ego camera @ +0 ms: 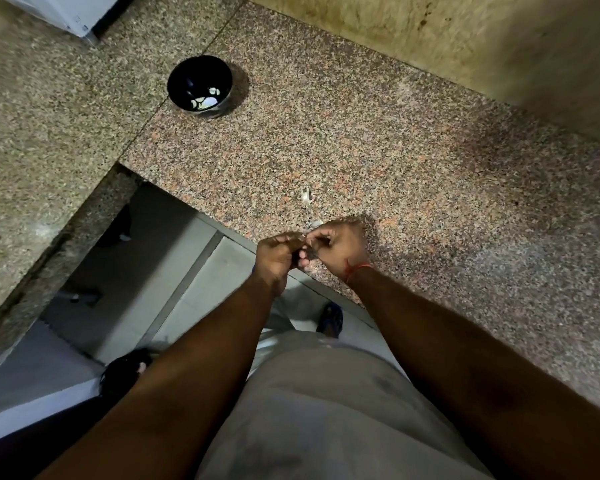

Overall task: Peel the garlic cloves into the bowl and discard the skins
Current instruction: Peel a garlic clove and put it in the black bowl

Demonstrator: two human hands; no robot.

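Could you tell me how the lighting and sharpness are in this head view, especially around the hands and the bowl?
Head view: dim, uneven light; the black bowl casts a soft shadow to its right; the left hand and right hand are slightly motion-blurred, hiding what they pinch; wide-angle distortion bends the granite counter edges.

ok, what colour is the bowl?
Black, glossy, holding pale peeled cloves; the bowl shows best in the head view, the only one.

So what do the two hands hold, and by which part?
A garlic clove, pinched between fingertips of the left hand and right hand; which part cannot be told.
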